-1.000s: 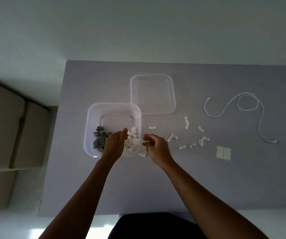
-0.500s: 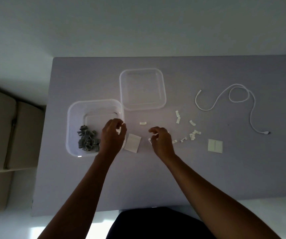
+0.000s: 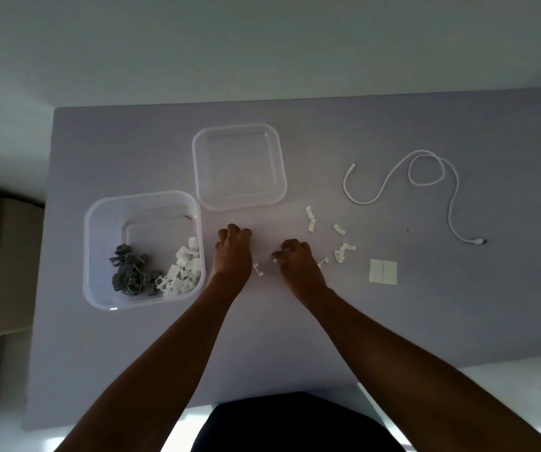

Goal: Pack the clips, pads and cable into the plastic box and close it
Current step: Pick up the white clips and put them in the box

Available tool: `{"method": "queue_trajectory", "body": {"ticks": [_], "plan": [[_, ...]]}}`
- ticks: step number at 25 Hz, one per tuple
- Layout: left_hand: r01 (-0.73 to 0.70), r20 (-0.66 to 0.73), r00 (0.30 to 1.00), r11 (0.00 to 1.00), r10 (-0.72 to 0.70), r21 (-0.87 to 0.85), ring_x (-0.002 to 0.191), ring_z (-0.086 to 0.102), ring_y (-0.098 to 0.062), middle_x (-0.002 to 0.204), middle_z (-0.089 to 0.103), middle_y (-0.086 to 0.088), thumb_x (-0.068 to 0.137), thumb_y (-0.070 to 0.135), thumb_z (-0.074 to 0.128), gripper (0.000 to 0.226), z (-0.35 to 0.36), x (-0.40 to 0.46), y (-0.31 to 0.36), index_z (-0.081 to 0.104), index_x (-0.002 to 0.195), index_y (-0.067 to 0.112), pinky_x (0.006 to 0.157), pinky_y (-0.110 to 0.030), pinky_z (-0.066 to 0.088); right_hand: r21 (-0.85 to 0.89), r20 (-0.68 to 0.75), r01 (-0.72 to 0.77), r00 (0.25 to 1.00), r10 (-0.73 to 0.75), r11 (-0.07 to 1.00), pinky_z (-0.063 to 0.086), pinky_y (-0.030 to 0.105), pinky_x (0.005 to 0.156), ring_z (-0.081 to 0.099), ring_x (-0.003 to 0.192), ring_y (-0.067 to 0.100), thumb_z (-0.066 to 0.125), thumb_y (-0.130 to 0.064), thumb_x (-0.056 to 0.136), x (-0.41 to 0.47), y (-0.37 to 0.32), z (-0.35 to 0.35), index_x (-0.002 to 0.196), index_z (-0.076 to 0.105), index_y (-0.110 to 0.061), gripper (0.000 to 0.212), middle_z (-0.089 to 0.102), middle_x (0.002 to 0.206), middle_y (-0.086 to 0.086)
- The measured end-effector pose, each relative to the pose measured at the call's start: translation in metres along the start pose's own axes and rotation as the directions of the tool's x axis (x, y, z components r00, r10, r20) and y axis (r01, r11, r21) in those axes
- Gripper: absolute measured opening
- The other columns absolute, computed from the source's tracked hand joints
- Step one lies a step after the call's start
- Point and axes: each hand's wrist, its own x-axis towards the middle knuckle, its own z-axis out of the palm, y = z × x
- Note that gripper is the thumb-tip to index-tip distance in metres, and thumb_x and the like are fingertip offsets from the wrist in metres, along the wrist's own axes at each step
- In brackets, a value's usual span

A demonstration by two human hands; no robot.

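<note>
Both hands work on the bench (image 3: pixel 295 321) just right of the box (image 3: pixel 99 249), gathering white clips. The left hand (image 3: pixel 234 252) is curled knuckles-up with fingers closed; whether it holds anything I cannot tell. The right hand (image 3: pixel 295 261) has its fingers pinched on what looks like a small white clip at the tips. One loose clip (image 3: pixel 258 269) lies between the hands, and more clips (image 3: pixel 341 247) are scattered to the right. Grey clips (image 3: pixel 130 275) and white clips (image 3: pixel 184 272) already sit in the box. To do this step well, sweep several clips into one palm before carrying them over, and release low inside the box so none bounce out. The pads (image 3: pixel 383 271) lie flat further right, the cable (image 3: pixel 426 177) is loosely looped at the far right, and the lid (image 3: pixel 239 166) rests behind the box, touching its corner. The bench is a plain lilac-grey sheet against a pale wall; beige furniture stands to the left and the light is dim.
</note>
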Motion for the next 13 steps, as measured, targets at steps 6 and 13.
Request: {"method": "queue_trajectory", "body": {"ticks": [6,13], "plan": [[-0.038,-0.053,0.998,0.999,0.038,-0.011,0.098,0.049,-0.037,0.102,0.061,-0.018,0.087,-0.011,0.046,0.028,0.010,0.005,-0.004,0.067,0.099,0.003,0.077,-0.040,0.044,0.012,-0.015,0.099,0.995,-0.099,0.995,0.049,0.031,0.083,0.061,0.096,0.027,0.060,-0.012,0.090,0.005,0.004,-0.004,0.098,0.074,-0.010,0.016,0.064,0.107,0.011],[0.311,0.209,0.947,0.531,-0.245,-0.788,0.079,0.060,-0.014,0.097,0.069,-0.005,0.094,0.012,0.054,0.017,-0.025,0.002,0.013,0.069,0.102,0.012,0.071,-0.028,0.049,-0.076,-0.043,0.148,0.987,-0.152,0.986,0.047,0.032,0.072,0.062,0.085,0.033,0.054,0.002,0.090,0.009,0.008,-0.002,0.105,0.068,-0.007,0.022,0.061,0.103,0.017]]}}
